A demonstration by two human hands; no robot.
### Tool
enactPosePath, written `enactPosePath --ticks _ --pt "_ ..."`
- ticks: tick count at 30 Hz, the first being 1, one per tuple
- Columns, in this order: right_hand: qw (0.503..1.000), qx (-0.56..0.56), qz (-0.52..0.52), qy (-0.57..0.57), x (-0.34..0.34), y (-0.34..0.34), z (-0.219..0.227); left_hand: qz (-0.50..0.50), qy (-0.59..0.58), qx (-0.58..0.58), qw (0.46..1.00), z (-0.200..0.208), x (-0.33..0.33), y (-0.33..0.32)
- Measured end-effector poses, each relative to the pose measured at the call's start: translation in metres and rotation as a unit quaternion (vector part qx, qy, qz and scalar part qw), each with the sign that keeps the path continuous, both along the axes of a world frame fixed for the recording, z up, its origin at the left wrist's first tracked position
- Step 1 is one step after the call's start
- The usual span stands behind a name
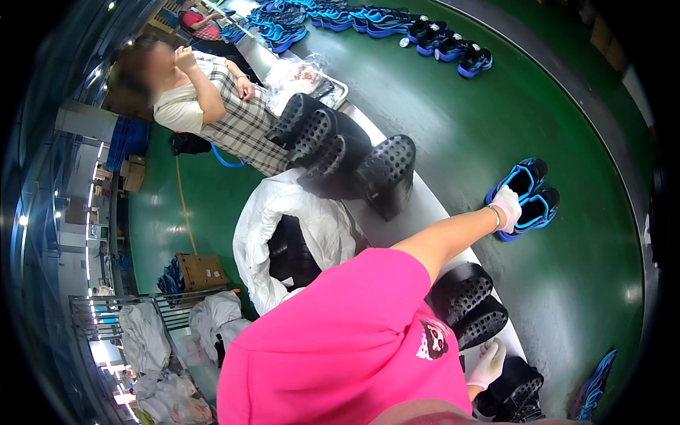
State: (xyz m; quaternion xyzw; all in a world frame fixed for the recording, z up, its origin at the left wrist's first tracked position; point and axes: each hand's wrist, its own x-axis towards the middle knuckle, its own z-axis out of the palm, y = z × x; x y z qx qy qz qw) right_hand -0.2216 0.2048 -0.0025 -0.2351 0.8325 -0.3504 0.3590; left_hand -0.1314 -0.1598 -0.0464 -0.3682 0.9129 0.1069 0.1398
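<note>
My left hand [508,209], in a pale glove with a bracelet at the wrist, reaches far out over the green surface. Its fingers close on the near edge of a pair of black-and-blue sneakers [530,200], which stand side by side. Closer to my body, my right hand [489,363], also gloved, hovers with loosely bent fingers and nothing visible in it. Beside it on the metal ledge lie black clog-like shoes with round holes [482,320]. More of these dark shoes [520,389] lie just past that hand, partly hidden by it.
Several black perforated shoes [388,166] stand on the metal ledge [431,205] to my left. A white sack [248,241] with dark contents is open beside me. Another person [205,106] in a checked apron stands farther along. Rows of blue sneakers [368,21] line the green surface.
</note>
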Motion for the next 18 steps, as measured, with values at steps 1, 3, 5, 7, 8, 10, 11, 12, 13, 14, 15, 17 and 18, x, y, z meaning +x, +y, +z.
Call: enactPosePath --ticks 1,3,5,7,8,10,11,12,13,14,15,17,18 --pt "1.0 0.013 -0.005 0.01 0.004 -0.002 0.006 -0.01 -0.009 -0.004 1.0 0.002 0.003 -0.007" --pt "0.998 0.011 -0.069 0.012 -0.001 -0.003 0.002 -0.07 0.031 -0.057 0.995 0.008 -0.008 -0.034" --pt "0.998 -0.031 -0.042 0.04 -0.008 -0.008 -0.006 -0.098 0.169 -0.059 0.979 0.018 0.014 -0.06" --pt "0.995 0.003 -0.036 0.089 -0.01 -0.019 0.008 -0.036 0.167 -0.03 0.985 0.039 0.055 -0.085" --pt "0.988 0.0 0.005 0.153 -0.008 -0.029 0.013 -0.005 0.095 0.008 0.995 0.066 0.072 -0.099" --pt "0.964 -0.007 0.04 0.263 -0.013 -0.04 0.026 0.037 0.048 0.016 0.998 0.071 0.092 -0.138" --pt "0.963 -0.002 0.02 0.269 -0.014 -0.039 0.028 0.057 0.071 0.025 0.996 0.079 0.104 -0.155" --pt "0.96 0.009 0.006 0.279 -0.014 -0.039 0.034 0.067 0.076 0.037 0.994 0.092 0.103 -0.168" --pt "0.957 0.019 -0.005 0.288 -0.013 -0.038 0.036 0.061 0.088 0.044 0.993 0.1 0.106 -0.181" --pt "0.957 0.019 -0.013 0.29 -0.014 -0.035 0.037 0.065 0.101 0.049 0.992 0.108 0.115 -0.192" --pt "0.957 0.019 -0.017 0.29 -0.012 -0.032 0.036 0.075 0.104 0.027 0.991 0.113 0.127 -0.202" --pt "0.956 0.034 -0.022 0.289 -0.005 -0.027 0.038 0.104 0.085 0.004 0.991 0.102 0.152 -0.225" --pt "0.957 0.04 -0.022 0.286 -0.002 -0.026 0.037 0.125 0.059 -0.006 0.99 0.094 0.167 -0.232"
